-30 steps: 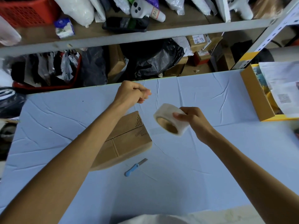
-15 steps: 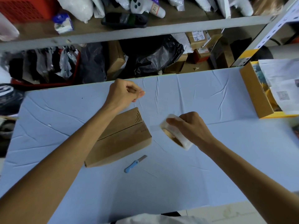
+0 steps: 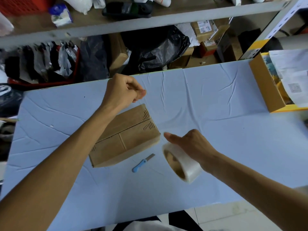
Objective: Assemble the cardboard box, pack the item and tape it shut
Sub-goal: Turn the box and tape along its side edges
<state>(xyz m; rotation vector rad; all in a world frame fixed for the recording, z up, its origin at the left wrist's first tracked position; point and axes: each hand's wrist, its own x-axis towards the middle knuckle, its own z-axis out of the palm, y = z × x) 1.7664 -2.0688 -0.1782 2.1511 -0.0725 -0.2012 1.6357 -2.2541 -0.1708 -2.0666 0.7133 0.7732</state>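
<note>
A blue knife (image 3: 143,163) lies just beside the closed cardboard box (image 3: 126,137) on the table (image 3: 216,114). Above the box, the left hand (image 3: 122,91) pinches what looks like the clear end of the tape roll (image 3: 181,164); the right hand (image 3: 191,144) grips it, thumb out.

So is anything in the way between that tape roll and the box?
Nothing visible. The roll, held by the right hand, hangs just right of the box, only bare table between them. The knife lies nearer the person, off that path. The left hand pinches the tape end above the box's far corner.
</note>
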